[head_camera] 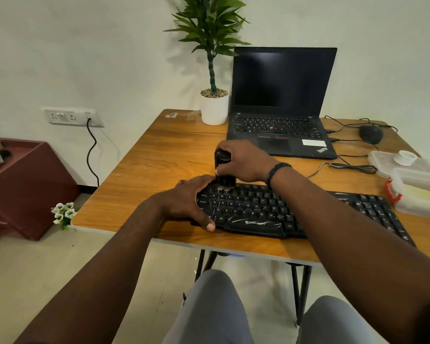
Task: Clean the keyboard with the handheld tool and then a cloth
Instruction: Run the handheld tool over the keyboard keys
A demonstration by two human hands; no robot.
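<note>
Wooden table (pixel 159 155) fills the middle of the frame. Open, dark-screened laptop (pixel 281 103) sits upper centre-right, potted plant (pixel 212 70) just left of it, mouse (pixel 371 134) and clear plastic boxes (pixel 417 189) along the right edge. Black keyboard (pixel 296 212) lies lower centre, parallel to the near table edge, running right. Left hand (pixel 186 199) is spread over the keyboard's left end, fingers apart over the corner, thumb hooked on the front edge: pinning it rather than gripping. Right hand (pixel 243 162) is clamped around the handheld tool (pixel 223 170), a black upright cylinder, thumb on the near side. Its pale bottom end meets the top-left key rows, just beside the left fingertips. Whether that end is a brush or a nozzle I can't tell; it's blurred. No cloth identifiable on the table. Read: tool pass underway at the top-left, most of the board still to cover. To do it well: keep the tool vertical so the tip sits flush in the key gaps, work slow row-wise strokes rightward with overlap, light pressure so keys don't bottom out. Keep the left hand planted against sliding, and move it off the left column when those keys need covering. Watch the loose cable (pixel 353 167) behind the board.
</note>
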